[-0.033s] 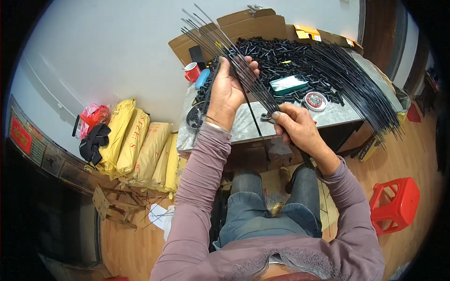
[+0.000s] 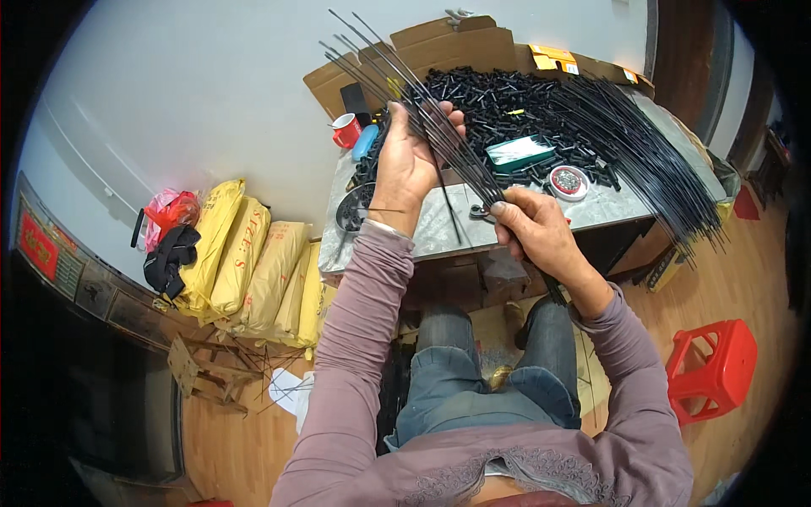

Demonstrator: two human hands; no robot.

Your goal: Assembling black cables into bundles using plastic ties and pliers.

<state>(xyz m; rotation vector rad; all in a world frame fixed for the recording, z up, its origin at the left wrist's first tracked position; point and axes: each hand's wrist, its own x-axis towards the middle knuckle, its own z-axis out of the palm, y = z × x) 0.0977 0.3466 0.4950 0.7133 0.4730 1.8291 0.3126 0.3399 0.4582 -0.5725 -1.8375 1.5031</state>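
Observation:
A bundle of thin black rods [image 2: 460, 150] slants across the front of me, its far ends fanned out toward the wall. My right hand [image 2: 536, 224] grips the gathered near end, thumb on top. My left hand [image 2: 408, 160] cradles the bundle farther up, fingers curled behind the rods and thumb raised beside them. One rod hangs apart from the rest below my left palm, its tip over the table's front edge. Behind both hands, a large heap of short black tubes [image 2: 498, 106] covers the table [image 2: 431, 221].
More long black rods [image 2: 646, 160] lie at the table's right. Near the heap are a green box [image 2: 519, 154], a round tub [image 2: 568, 182], a dark bowl [image 2: 351, 208] and a red mug [image 2: 345, 131]. Yellow sacks [image 2: 241, 253] lean left; a red stool [image 2: 714, 370] stands right.
My left hand has shifted slightly left, and the fanned rod ends have moved a little with it. The hanging rod's tip is slightly farther left and higher. My right hand keeps its grip.

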